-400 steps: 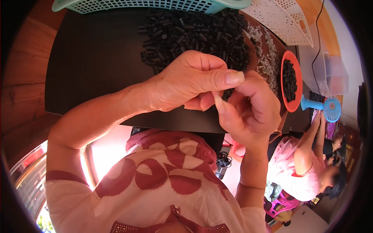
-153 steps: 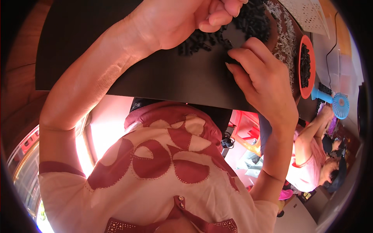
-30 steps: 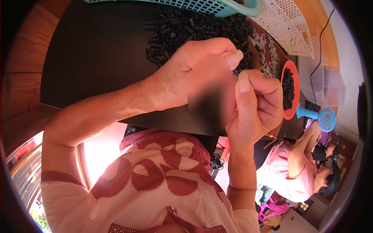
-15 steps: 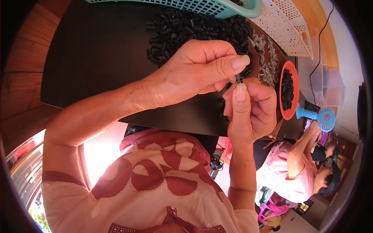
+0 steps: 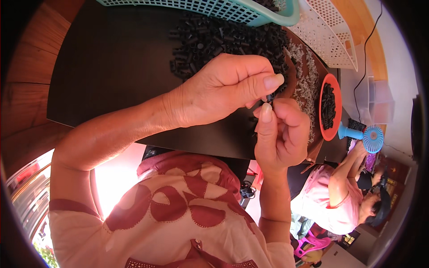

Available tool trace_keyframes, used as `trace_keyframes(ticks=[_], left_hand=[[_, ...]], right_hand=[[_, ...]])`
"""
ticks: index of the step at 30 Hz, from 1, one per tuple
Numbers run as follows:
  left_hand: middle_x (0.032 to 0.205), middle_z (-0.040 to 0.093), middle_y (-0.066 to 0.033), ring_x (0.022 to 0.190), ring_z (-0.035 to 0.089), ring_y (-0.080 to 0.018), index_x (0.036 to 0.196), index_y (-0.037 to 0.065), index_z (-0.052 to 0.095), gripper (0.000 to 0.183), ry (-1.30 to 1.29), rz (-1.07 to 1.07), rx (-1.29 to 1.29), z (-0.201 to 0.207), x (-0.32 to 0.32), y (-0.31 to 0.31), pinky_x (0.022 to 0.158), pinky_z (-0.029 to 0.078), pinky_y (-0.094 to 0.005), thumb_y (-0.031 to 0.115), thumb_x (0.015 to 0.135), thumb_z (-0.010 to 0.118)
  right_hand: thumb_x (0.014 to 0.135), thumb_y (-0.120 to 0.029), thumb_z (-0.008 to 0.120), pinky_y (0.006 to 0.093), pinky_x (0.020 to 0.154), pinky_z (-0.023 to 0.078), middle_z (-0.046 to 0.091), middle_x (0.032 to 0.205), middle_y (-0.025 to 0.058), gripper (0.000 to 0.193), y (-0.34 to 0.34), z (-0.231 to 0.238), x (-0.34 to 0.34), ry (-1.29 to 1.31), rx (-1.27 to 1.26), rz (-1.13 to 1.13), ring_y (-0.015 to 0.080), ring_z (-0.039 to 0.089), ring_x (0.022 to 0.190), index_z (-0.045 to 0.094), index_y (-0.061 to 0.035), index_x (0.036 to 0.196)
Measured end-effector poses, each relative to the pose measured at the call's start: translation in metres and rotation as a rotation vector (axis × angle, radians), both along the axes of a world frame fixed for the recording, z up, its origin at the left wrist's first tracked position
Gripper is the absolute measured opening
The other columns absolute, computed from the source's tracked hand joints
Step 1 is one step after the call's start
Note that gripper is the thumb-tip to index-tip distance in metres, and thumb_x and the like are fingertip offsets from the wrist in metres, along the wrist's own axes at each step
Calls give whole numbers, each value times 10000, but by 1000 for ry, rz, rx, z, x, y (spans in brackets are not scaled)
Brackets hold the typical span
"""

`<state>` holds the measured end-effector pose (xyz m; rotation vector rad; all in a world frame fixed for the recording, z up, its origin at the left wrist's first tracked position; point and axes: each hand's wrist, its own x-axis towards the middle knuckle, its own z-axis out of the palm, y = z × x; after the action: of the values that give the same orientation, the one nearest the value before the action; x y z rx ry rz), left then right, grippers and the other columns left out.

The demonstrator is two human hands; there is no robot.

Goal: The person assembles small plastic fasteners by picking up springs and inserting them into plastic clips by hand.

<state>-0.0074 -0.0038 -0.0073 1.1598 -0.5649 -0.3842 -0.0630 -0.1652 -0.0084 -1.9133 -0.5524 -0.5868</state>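
My left hand (image 5: 228, 87) is closed, its thumb and forefinger pinching a small black plastic piece (image 5: 270, 97) over the table's near edge. Just below it, my right hand (image 5: 283, 134) is closed too, thumb and forefinger meeting at the piece's lower end. Whatever the right fingers pinch there is too small and covered to make out. Behind my hands a large heap of short black tube-like pieces (image 5: 210, 42) lies on the dark table (image 5: 107, 67). To its right, small clear pieces (image 5: 306, 85) are spread on a brown surface.
A teal perforated basket (image 5: 254, 18) stands at the back, a white perforated basket (image 5: 324, 38) beside it. An orange-red bowl (image 5: 323, 129) on the right holds more black pieces. Past it are a small blue fan (image 5: 373, 139) and another person in pink (image 5: 330, 196).
Both hands have come slightly down, the right one also to the left. They still meet at the small black piece, which shows less now.
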Motion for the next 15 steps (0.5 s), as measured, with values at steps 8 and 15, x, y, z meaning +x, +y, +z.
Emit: trace_keyframes(ticks=[8,15], left_hand=[[671,432,42,582,344,-25,906,34,562,268,86,-113,-39,-3,1,-1,482,286,-192,265,1026,498],[653,488,22,521,354,-27,892,41,571,306,203,-128,-46,2,2,-3,444,272,-195,320,1009,525]], right_hand=[[900,63,606,178,499,368,597,775,83,103,-7,6,-1,281,316,206,51,477,582,525,20,948],[870,-16,683,170,498,346,575,808,52,237,-10,7,9,173,263,133,40,449,576,564,38,1067]])
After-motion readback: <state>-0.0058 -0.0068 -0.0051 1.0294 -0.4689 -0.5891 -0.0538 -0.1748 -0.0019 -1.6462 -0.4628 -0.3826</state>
